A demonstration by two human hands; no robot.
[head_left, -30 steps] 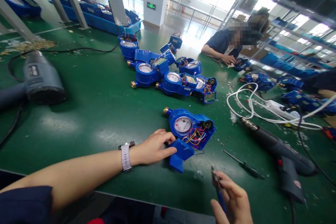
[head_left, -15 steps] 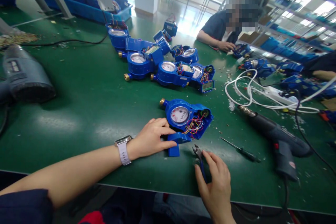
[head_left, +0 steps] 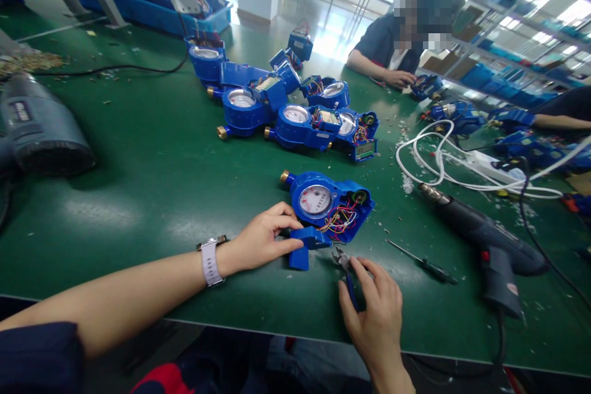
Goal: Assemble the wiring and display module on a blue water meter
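Note:
A blue water meter (head_left: 316, 199) lies on the green table, its side housing uncovered and full of loose coloured wires (head_left: 344, 220). Just in front of it, my left hand (head_left: 265, 239) grips a blue plastic cover (head_left: 310, 237) between thumb and fingers; a flap of the same blue (head_left: 299, 258) hangs below it. My right hand (head_left: 376, 305) is closed round the handles of wire cutters (head_left: 344, 263). Their jaws point up and left, a little apart, close to the cover's right end. The palm side of my right hand is hidden.
Several more blue meters (head_left: 247, 112) stand behind. On the right lie a screwdriver (head_left: 429, 265), a heat gun (head_left: 484, 231) and a white cable (head_left: 434, 178). Another heat gun (head_left: 46, 126) is at left. A co-worker (head_left: 383, 49) sits across the table, hands on a meter.
The blue cover and my left hand have shifted slightly left and up. My right hand has brought the cutters a little left and up, nearer the cover.

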